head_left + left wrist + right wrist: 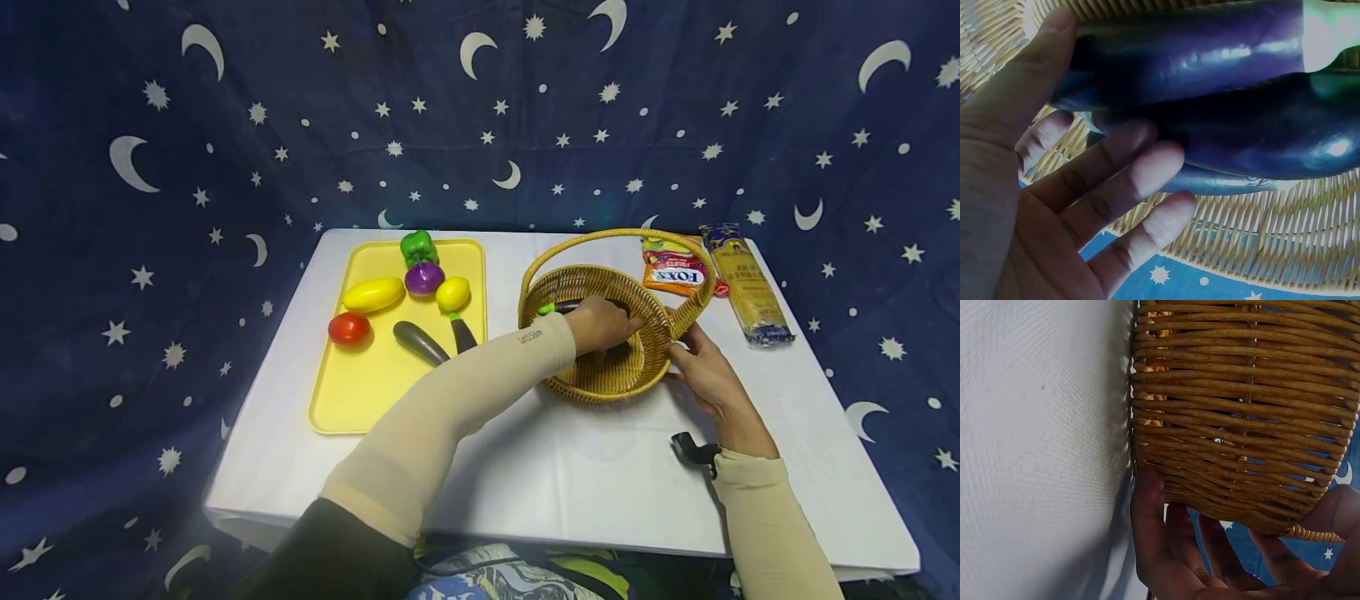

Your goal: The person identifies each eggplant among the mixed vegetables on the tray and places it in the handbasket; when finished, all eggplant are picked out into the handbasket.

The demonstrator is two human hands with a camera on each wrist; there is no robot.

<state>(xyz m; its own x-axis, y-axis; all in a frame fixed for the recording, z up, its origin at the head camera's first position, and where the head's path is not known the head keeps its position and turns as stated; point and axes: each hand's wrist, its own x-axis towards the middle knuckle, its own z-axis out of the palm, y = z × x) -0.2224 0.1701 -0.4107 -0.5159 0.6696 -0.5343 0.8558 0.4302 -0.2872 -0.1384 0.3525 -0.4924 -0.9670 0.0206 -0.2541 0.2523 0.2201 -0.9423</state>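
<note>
Inside the wicker basket (600, 392), my left hand (600, 323) is at the blunt end of a dark purple eggplant (1197, 56). Its thumb touches that end, while the other fingers are spread and loosely bent. A second eggplant (1260, 125) lies just below, and part of another dark, glossy one (1222, 182) shows underneath. My right hand (705, 371) holds the basket at its right side, near the foot of the handle (615, 234). In the right wrist view, its fingers (1150, 506) press the outer woven wall, with the thumb near the rim.
On the left, a yellow tray (352, 408) bears a tomato (350, 330), green pepper (418, 248), lemon (453, 294), yellow mango-like fruit (373, 294), round purple vegetable (424, 279) and two eggplants (420, 342). A FOX'S candy bag (672, 267) and noodle packet (746, 283) lie behind the basket, rightward.
</note>
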